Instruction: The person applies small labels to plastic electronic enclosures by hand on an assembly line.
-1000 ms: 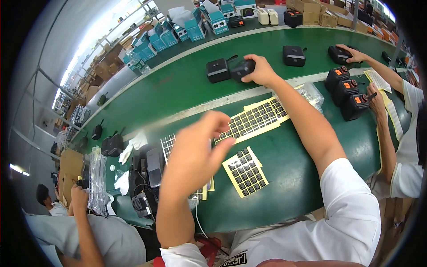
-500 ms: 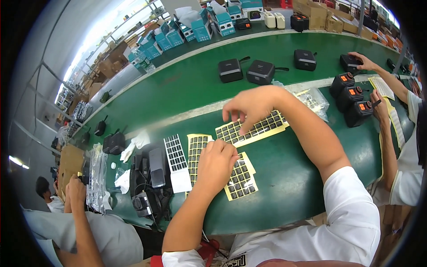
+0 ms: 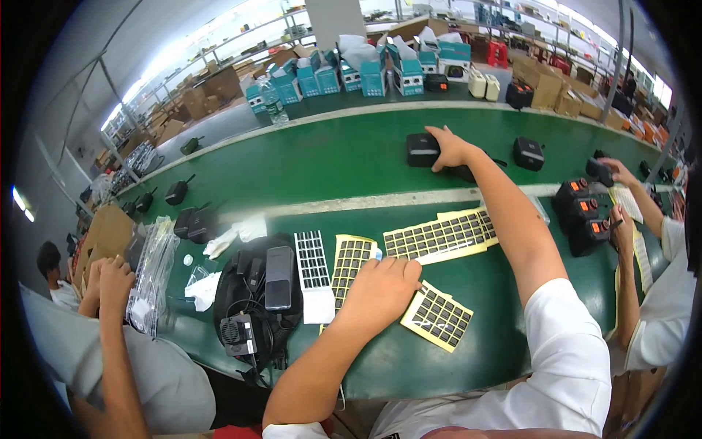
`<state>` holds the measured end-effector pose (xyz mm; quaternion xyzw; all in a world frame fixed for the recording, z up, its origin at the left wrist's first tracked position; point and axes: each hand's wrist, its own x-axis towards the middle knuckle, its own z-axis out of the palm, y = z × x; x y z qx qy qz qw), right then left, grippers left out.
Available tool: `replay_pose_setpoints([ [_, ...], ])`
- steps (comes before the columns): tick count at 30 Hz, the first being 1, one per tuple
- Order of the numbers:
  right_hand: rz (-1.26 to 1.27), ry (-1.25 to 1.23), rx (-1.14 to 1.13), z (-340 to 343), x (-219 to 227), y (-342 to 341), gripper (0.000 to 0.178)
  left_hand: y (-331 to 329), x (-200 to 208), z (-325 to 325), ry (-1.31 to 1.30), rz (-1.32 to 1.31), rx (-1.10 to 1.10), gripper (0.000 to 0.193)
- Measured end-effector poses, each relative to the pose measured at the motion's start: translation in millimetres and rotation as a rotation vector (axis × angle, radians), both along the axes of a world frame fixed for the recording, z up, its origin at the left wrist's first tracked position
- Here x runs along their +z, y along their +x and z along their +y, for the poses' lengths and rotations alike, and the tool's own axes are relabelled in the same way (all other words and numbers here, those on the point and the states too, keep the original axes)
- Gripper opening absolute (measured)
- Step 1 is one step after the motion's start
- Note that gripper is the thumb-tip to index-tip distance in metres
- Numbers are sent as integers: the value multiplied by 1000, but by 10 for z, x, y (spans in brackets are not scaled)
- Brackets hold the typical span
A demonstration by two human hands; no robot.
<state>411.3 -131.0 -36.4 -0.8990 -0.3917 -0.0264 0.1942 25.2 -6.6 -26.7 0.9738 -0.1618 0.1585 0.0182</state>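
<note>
My right hand [image 3: 452, 148] reaches across the bench, its fingers spread over the near right side of a black box-shaped device [image 3: 418, 149] and gripping it. A second black device [image 3: 461, 173] shows partly under my right wrist. My left hand [image 3: 382, 294] rests with fingers curled among sheets of small dark stickers; whatever it holds is hidden beneath it. A yellow-backed sticker sheet [image 3: 354, 257] lies partly under its left side. A smaller sheet [image 3: 439, 316] is at its right, and a long sheet [image 3: 439, 238] lies beyond it.
Left of the sheets lie a white-backed sheet [image 3: 313, 265] and a dark bundle of cables [image 3: 256, 322]. Black devices with orange marks [image 3: 583, 217] stand at right, beside a co-worker's hands [image 3: 621, 179]. Another person's hands [image 3: 111, 282] are at left. Blue boxes [image 3: 373, 77] line the back.
My right hand has moved from above the long sheet to the black device on the far green surface. The small sheet has turned and shifted right. At right, the co-worker has lifted a black device.
</note>
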Motion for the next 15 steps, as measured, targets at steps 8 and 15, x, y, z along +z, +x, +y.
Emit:
replay_pose_setpoints([
  [8, 54, -128, -29, 181, 258, -284, 102, 116, 57, 393, -578, -471, 138, 18],
  [15, 789, 761, 300, 186, 428, -1717, 83, 69, 196, 380, -1100, -577, 161, 17],
])
